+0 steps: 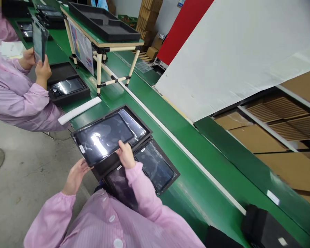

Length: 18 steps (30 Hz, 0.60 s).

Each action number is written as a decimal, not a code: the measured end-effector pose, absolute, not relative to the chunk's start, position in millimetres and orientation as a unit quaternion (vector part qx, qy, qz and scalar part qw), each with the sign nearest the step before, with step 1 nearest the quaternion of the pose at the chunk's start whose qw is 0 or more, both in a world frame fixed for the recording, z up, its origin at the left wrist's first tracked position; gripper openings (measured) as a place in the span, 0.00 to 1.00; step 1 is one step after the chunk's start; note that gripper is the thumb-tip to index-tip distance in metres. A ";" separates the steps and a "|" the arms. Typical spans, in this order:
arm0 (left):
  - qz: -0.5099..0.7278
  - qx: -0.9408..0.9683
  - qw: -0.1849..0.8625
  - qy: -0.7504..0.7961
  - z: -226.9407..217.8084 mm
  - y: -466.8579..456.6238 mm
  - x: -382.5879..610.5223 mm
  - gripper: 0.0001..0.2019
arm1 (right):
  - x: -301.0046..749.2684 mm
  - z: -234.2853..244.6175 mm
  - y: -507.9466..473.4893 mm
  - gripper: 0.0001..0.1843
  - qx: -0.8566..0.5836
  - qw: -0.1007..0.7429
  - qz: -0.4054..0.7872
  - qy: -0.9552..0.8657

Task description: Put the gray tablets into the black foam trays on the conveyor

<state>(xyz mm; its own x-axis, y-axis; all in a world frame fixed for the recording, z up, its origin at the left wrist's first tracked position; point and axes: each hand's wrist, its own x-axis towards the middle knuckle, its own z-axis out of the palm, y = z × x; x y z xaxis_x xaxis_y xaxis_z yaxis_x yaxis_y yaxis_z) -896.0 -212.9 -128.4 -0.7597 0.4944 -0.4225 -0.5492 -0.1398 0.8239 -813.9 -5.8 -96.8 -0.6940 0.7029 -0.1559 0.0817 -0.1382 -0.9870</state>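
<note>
Both of my hands hold a dark-screened tablet (103, 136) in shiny clear film, tilted over a black foam tray. My left hand (76, 176) grips its near left edge, fingers partly beneath. My right hand (126, 154) pinches its near right edge, thumb on top. A small white label shows at the tablet's left corner. Partly covered by it, another film-wrapped tablet (136, 126) lies in the tray (147, 133). Under and nearer me, a second black tray (176, 173) holds a tablet (155, 164) on the right and a film-covered one (121, 182), partly hidden by my right sleeve.
At left, a co-worker (20, 93) in pink holds a bagged flat device (39, 39) above a tray (67, 95). A white roll (79, 110) lies between us. A raised stand (100, 51) carries a large foam tray (105, 26). Black blocks (268, 225) sit at lower right.
</note>
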 end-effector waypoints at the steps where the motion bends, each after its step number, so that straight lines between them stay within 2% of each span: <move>1: 0.735 -0.036 0.335 0.588 -139.3 -221.7 -897.0 0.34 | -818.7 -96.7 18.1 0.22 -0.319 0.213 0.658 -0.648; 4: 0.654 -0.103 0.240 0.710 -163.3 -227.4 -906.0 0.33 | -845.1 -100.5 71.3 0.15 -0.317 0.202 0.602 -0.705; 6: 0.613 -0.129 0.219 0.748 -172.0 -213.3 -910.9 0.34 | -868.5 -107.5 87.4 0.10 -0.317 0.177 0.566 -0.740; 10: 0.605 -0.112 0.231 0.754 -183.3 -169.5 -907.8 0.30 | -900.1 -127.2 86.7 0.14 -0.296 0.106 0.521 -0.794; 13: 0.593 -0.113 0.193 0.774 -191.3 -149.1 -900.6 0.29 | -902.7 -136.5 73.4 0.15 -0.265 0.072 0.501 -0.821; 17: 0.566 -0.119 0.143 0.803 -197.9 -146.9 -899.3 0.28 | -896.7 -126.4 71.0 0.06 -0.258 0.092 0.464 -0.843; 18: 0.560 -0.118 0.135 0.809 -198.3 -148.2 -900.2 0.27 | -894.3 -120.5 79.4 0.08 -0.270 0.105 0.451 -0.844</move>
